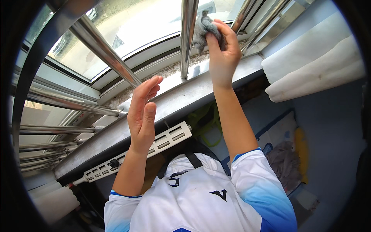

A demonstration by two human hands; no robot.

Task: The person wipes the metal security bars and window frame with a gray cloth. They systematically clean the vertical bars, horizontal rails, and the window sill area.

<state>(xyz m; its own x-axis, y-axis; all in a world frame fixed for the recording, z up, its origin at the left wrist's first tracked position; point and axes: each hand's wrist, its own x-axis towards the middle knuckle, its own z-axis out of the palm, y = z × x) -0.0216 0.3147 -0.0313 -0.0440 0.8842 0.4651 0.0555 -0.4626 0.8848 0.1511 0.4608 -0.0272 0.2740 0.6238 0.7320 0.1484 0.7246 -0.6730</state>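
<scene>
My right hand (224, 55) grips a bunched grey cloth (203, 30) between thumb and fingers. The cloth is beside an upright shiny metal bar (187, 40) in front of the window; whether it touches the bar I cannot tell. My left hand (143, 110) holds nothing, its thumb apart from slightly curled fingers. It is raised over the pale window sill (171, 104), near the lower end of a slanted metal bar (107, 49). Debris lies in the window track (166, 72) behind the bars.
More metal bars (72, 101) line the window on the left. Below the sill runs a white radiator (168, 139) with a slotted top. White curtains (316, 61) hang at the right. A grey cloth item (284, 162) and a yellow object (301, 153) lie low at the right.
</scene>
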